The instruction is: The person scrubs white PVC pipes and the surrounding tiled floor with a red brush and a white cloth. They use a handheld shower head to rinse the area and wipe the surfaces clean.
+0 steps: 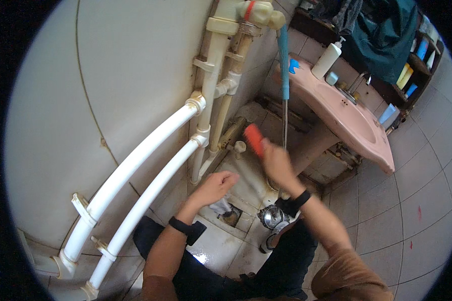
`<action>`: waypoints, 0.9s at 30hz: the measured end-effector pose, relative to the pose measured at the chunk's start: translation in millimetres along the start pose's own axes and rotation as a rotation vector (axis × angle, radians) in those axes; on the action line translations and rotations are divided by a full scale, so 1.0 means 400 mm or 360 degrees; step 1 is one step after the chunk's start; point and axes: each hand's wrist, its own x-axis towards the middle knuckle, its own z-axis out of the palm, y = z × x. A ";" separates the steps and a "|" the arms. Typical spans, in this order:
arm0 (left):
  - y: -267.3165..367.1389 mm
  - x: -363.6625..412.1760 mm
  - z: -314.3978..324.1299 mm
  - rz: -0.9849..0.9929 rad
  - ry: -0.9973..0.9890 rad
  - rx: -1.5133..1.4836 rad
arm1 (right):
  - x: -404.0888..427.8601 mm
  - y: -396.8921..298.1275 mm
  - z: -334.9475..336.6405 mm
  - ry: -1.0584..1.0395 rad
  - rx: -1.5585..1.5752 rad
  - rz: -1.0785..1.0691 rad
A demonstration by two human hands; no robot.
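Observation:
My right hand (280, 163) is shut on a red brush-like tool (253, 139), blurred by motion, above the floor near the washbasin pedestal. My left hand (216, 187) hovers to the left of it with curled fingers; whether it grips anything is unclear. Just below the left hand is a square opening (231, 218) in the tiled floor, with a dark, dirty inside. A whitish translucent thing (220, 206), too blurred to name, lies at the opening's upper left edge. To the right of the opening, a round shiny metal thing (273, 217) rests by my foot.
White plastic pipes (135, 161) run along the wall at left and join upright pipes (213, 75). A metal hose with a blue sleeve (283, 64) hangs down in front. A pink washbasin (346, 109) juts out at upper right, carrying a pump bottle (327, 60). Above it is a cluttered shelf (420, 67).

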 end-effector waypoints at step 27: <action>-0.313 0.047 0.119 -0.0786 0.0795 -0.0764 | -0.127 -0.100 0.073 -0.0396 0.1404 0.0270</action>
